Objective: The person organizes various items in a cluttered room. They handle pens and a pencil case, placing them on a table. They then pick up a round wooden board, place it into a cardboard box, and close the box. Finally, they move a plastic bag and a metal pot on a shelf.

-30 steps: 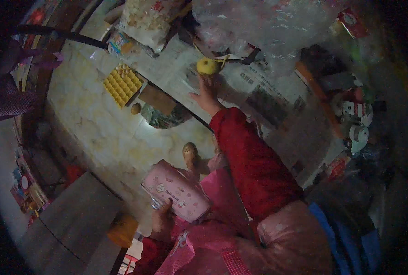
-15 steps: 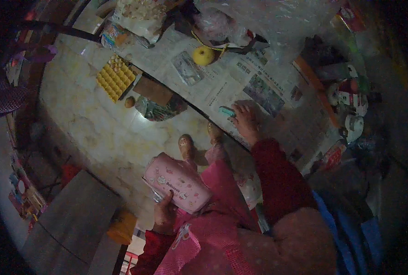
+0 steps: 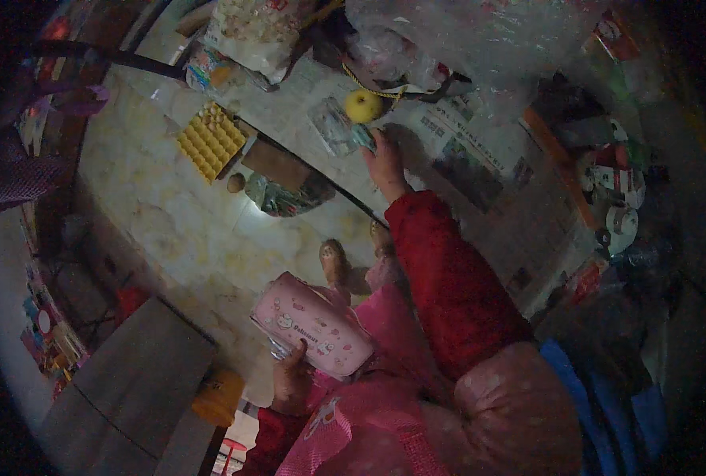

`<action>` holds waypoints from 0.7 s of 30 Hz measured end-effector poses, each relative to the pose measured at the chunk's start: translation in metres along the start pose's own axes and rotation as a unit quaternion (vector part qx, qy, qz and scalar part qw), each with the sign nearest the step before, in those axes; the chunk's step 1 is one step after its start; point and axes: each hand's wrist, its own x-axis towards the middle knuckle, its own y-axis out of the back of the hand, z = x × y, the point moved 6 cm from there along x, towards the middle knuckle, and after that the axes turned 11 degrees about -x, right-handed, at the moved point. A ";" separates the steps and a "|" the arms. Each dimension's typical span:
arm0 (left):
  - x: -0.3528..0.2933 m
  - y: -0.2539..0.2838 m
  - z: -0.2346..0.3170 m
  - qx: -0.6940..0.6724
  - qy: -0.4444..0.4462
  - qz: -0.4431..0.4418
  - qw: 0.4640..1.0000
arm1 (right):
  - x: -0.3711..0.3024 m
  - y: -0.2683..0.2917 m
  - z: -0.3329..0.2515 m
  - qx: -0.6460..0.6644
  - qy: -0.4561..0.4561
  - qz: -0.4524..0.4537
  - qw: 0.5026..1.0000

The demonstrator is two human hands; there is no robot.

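My left hand [image 3: 292, 384] is closed on the edge of a pink pencil case [image 3: 313, 324] with small printed figures, held in front of my lap. Out over the newspaper-covered table [image 3: 488, 214], my right hand [image 3: 386, 168] grips a small teal object [image 3: 363, 136]; its kind is too dim to make out. That object is beside a flat, clear plastic case [image 3: 330, 125], and I cannot tell whether they touch. A round yellow fruit [image 3: 362, 105] sits just beyond my right fingertips.
Plastic bags [image 3: 464, 40] cover the table's far end, beside a filled sack [image 3: 257, 32]. On the floor to the left are a yellow egg tray [image 3: 211, 143], a cardboard piece [image 3: 275, 163] and a dark plastic bag [image 3: 277, 197]. Jars and packages [image 3: 619, 186] crowd the right.
My right hand has moved away from me and left across the table, carrying the teal object from bare newspaper to beside the clear case and fruit. My left hand still holds the pencil case.
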 end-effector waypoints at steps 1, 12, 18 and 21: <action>0.002 0.004 -0.001 -0.005 0.009 0.005 1.000 | 0.002 0.001 -0.001 0.043 0.005 0.019 0.999; 0.003 -0.002 0.002 0.013 0.029 0.033 0.999 | -0.187 0.113 0.168 -0.088 -0.204 0.065 0.973; -0.001 -0.013 0.003 0.039 0.053 0.031 0.997 | -0.208 0.083 0.144 -0.235 -0.153 -0.019 0.960; 0.003 -0.003 0.005 0.050 0.056 0.011 0.997 | -0.217 0.064 0.153 -0.190 -0.147 0.025 0.970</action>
